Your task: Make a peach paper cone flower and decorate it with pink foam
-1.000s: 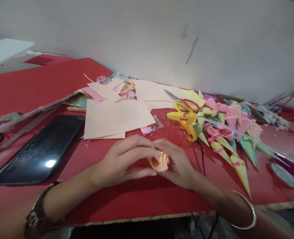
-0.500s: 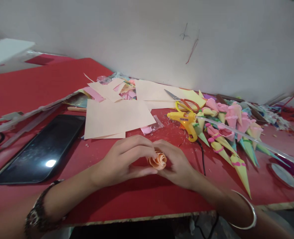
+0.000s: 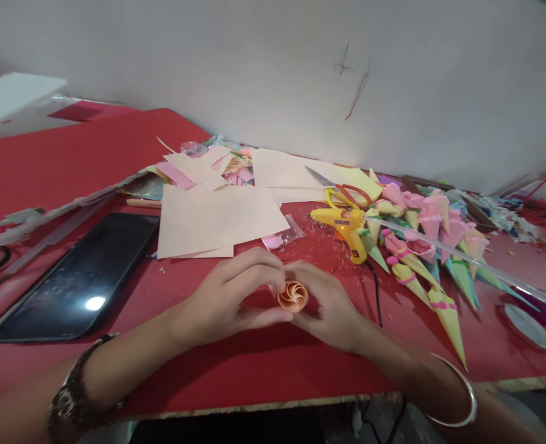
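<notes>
Between my two hands is a peach paper flower (image 3: 293, 297), its spiral of curled layers facing me. My left hand (image 3: 236, 296) pinches its left side with thumb and fingers. Around the right side and back of the flower, my right hand (image 3: 326, 305) is closed, some of its fingertips hidden behind the paper. Both hands hold it just above the red tabletop (image 3: 254, 370). Beyond the left hand lie cream paper sheets (image 3: 212, 219), and a yellow glue gun (image 3: 344, 225) with a long clear glue stick (image 3: 467, 256) rests past the right hand.
A black phone (image 3: 79, 277) lies at the left. Scissors (image 3: 342, 188) rest on paper at the back. Pink and yellow paper flower cones (image 3: 421, 246) are heaped on the right, near a tape roll (image 3: 527, 325). A grey wall (image 3: 273, 74) stands behind.
The paper flower has turned slightly between my fingers, so its spiral top now faces me more squarely. Both hands stay in almost the same place.
</notes>
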Demonstrator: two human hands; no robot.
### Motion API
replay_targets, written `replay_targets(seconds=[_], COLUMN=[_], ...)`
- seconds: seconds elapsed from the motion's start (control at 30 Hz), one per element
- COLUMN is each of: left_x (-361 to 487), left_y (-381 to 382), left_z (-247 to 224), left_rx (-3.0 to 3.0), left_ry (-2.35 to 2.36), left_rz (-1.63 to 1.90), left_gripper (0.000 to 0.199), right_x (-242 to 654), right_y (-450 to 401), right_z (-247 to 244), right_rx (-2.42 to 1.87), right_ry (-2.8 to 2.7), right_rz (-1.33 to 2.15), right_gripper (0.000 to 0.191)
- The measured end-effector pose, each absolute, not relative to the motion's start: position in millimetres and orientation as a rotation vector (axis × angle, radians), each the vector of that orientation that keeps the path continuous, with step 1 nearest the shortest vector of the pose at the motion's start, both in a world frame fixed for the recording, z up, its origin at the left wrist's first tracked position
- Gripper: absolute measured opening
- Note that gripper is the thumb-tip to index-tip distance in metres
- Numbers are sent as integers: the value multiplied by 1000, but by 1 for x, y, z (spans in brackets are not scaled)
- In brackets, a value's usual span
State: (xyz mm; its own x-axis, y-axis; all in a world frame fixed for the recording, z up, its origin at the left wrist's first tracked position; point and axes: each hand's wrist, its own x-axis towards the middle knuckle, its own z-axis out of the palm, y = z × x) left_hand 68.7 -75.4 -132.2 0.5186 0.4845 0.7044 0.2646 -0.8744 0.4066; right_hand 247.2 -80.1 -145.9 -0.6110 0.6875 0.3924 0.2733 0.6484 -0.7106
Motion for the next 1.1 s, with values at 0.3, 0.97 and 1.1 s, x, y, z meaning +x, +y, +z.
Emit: replay_targets(seconds=[0.3, 0.97, 1.1], left_x=[68, 66, 64], left_y=[-74, -75, -74], left_z=[-132, -132, -133], left_rx=[2521, 2535, 2552], left_ry=[647, 661, 667], left_rz=[1294, 1225, 1130], left_gripper=[19, 24, 39], right_x=[247, 249, 250], right_y=[-81, -83, -82], right_z=[-146, -144, -145], right_rx=[-729, -736, -783], right_ry=[-2188, -2180, -2172], right_rz=[717, 698, 657], right_gripper=[18, 27, 30])
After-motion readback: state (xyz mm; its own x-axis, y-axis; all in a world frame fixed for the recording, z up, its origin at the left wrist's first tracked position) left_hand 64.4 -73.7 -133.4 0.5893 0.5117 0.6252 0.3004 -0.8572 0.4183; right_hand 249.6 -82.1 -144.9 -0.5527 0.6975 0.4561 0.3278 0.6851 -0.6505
